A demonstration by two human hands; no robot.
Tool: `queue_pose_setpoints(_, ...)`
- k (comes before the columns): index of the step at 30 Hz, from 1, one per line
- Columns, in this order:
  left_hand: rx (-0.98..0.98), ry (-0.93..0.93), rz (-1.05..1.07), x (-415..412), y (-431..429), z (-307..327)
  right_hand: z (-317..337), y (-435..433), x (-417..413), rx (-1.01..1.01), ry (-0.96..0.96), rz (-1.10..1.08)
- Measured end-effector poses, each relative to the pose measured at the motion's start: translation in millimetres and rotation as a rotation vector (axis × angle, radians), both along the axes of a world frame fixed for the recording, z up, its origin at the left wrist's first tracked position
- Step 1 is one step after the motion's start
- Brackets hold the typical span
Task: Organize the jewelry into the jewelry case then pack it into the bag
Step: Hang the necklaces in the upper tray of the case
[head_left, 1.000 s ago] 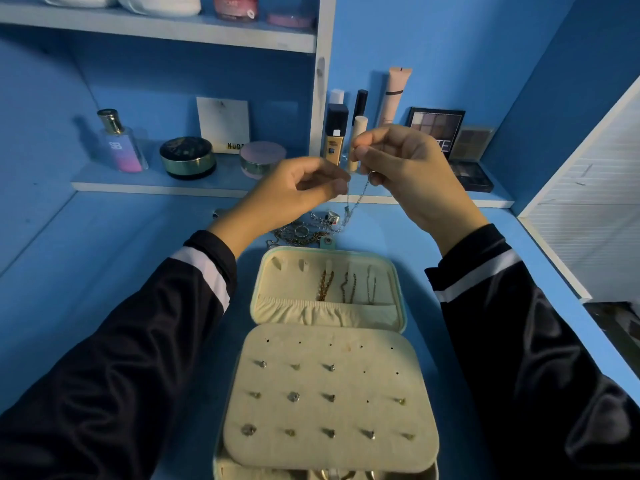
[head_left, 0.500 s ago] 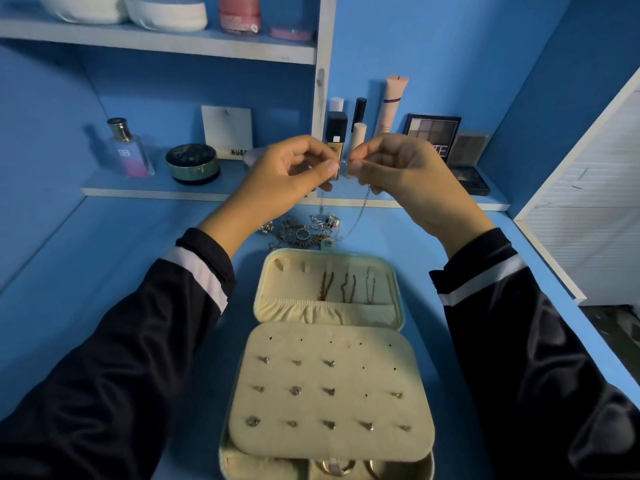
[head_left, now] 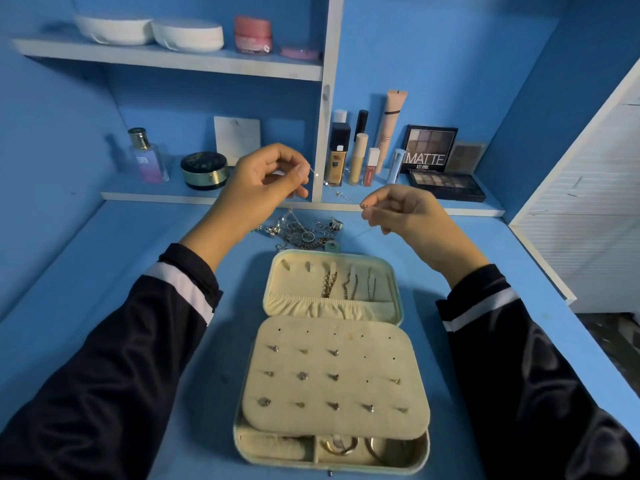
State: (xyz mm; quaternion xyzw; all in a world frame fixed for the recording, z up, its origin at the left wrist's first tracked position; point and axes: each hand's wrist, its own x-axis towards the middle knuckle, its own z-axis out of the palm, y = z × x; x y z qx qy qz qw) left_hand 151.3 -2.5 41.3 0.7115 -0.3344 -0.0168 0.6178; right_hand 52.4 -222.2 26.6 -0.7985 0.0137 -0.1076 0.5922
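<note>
While both hands are raised above the blue table [head_left: 121, 244], a thin silver chain [head_left: 338, 194] stretches between them in the air. The left hand [head_left: 263, 181] pinches the higher end between thumb and forefinger, its other fingers curled in. The right hand [head_left: 401, 216] pinches the lower end in the same way, a little nearer the person. Just below the chain, a tangled pile of jewelry [head_left: 301, 232] lies on the table, touching the far edge of the open jewelry case [head_left: 399, 296]. The case lies flat between the two dark sleeves. Three chains [head_left: 346, 285] hang in its far half above a gathered pocket. Small stud earrings [head_left: 303, 375] sit in rows on the cream earring panel [head_left: 363, 389] of the near half, and rings [head_left: 341, 445] show in the compartment under the panel's near edge. On the low shelf [head_left: 156, 195] behind stand a perfume bottle [head_left: 147, 157] and an eyeshadow palette [head_left: 431, 148].
</note>
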Motion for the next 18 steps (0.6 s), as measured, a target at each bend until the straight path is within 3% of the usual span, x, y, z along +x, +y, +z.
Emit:
queue_pose_setpoints(8,0.042,0.066,-0.018,-19,18,-12,23,19,-18,0.169,-0.145,0.025)
queue_pose_setpoints(18,0.108,0.130,-0.078,-50,36,-17,42,45,-45,0.179,-0.201,0.076)
